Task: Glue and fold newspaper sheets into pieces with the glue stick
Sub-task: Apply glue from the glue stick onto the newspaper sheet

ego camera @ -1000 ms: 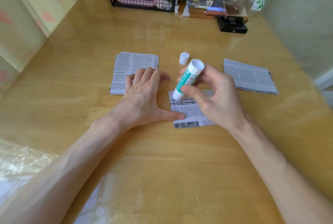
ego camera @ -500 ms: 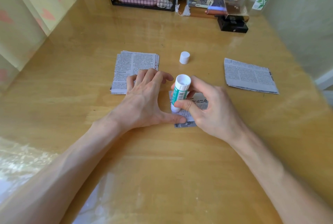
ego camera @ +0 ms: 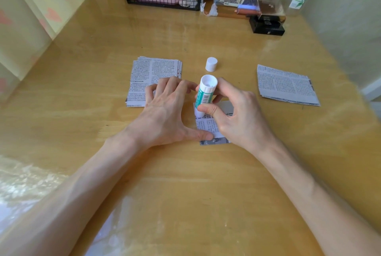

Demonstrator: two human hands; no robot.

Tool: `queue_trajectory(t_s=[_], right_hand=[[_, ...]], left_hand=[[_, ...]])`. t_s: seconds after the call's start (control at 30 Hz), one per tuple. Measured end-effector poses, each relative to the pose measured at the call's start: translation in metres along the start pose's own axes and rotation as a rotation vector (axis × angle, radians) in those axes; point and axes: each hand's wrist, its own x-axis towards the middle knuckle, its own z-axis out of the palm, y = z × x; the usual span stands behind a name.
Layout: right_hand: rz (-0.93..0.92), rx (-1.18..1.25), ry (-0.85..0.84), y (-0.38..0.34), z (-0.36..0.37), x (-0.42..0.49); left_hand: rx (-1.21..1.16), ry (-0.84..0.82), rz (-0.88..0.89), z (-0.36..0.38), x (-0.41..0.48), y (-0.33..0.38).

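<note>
Two hands busy: left hand (ego camera: 165, 119) flat, thumb pinning paper (ego camera: 208, 129); right hand (ego camera: 237, 115) grasps glue stick (ego camera: 205, 96), tip down to spread.

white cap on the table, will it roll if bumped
The cap stands on its flat end, so a nudge would probably slide it on the glossy table. It looks small and light; knocked over, its round side would likely roll.

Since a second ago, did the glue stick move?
Yes. The glue stick in the right hand tipped more upright; its top end swung left, from right of the white cap to directly below it in view.
</note>
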Motion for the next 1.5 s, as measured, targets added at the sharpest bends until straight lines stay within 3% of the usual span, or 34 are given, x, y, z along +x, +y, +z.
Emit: queue_trajectory(t_s=[0.5, 0.67, 0.8, 1.03, 1.5], right_hand=[[-0.02, -0.085, 0.103, 0.01, 0.011, 0.016], [0.036, 0.127, 0.247, 0.012, -0.007, 0.015], [0.023, 0.224, 0.104, 0.008, -0.026, 0.002], [0.044, 0.144, -0.098, 0.004, -0.018, -0.012], [-0.03, -0.024, 0.064, 0.005, 0.005, 0.008]], left_hand=[[0.035, -0.023, -0.044, -0.001, -0.001, 0.002], [0.026, -0.007, -0.045, 0.0, -0.001, 0.001], [0.028, 0.0, -0.043, 0.0, -0.002, 0.001], [0.025, -0.003, -0.044, 0.0, -0.002, 0.0], [0.027, 0.017, -0.023, 0.002, -0.002, -0.002]])
